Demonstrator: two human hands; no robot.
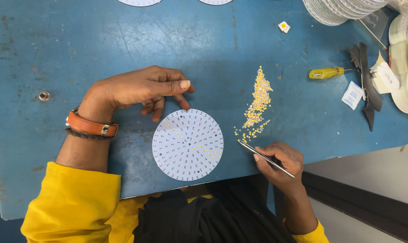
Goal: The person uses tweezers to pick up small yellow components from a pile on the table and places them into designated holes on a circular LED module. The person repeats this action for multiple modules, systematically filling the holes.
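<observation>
Round white board, near centre of blue table, likely thin, stiff, light, best held by its rim: left hand fingertips rest loosely at its far edge; right hand pinches tweezers beside tiny yellow chips.

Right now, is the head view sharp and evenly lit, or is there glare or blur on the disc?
Head view: sharp, evenly lit; the round white board shows no glare, its dots crisp; soft shadows under the left hand; tweezers in the right hand glint slightly; frame edges bend mildly.
</observation>
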